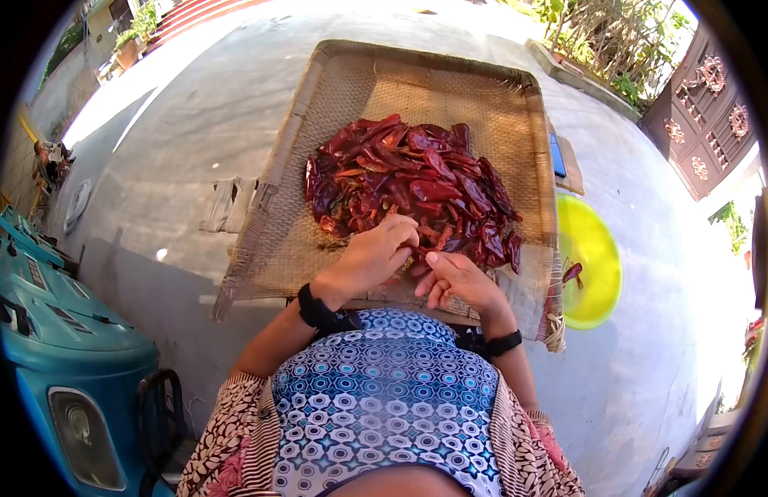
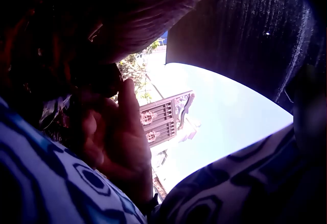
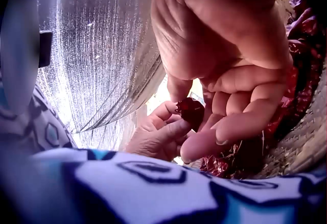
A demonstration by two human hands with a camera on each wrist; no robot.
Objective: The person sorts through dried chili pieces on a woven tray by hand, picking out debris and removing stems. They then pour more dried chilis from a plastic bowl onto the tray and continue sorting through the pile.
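Observation:
A heap of dried red chili peppers point(image 1: 425, 170) lies on a rectangular woven tray point(image 1: 450, 83) in front of the person. At the heap's near edge, both hands meet around one dark red chili pepper point(image 3: 191, 110). In the right wrist view, thumb and forefinger of the left hand point(image 1: 369, 255) pinch it. The right hand point(image 1: 465, 283) has its thumb and forefinger at the same pepper, its other fingers loosely bent. Deep shadow hides most of the left hand's work in the left wrist view, where the right hand point(image 2: 120, 137) shows across from it.
To the tray's right stands a yellow-green basin point(image 1: 601, 265) with a few chili pieces point(image 1: 572, 273) in it. A blue flat object point(image 1: 557, 155) lies on cardboard beside the tray. At the left is a teal vehicle point(image 1: 86, 356); a brown gate point(image 1: 690, 116) stands far right.

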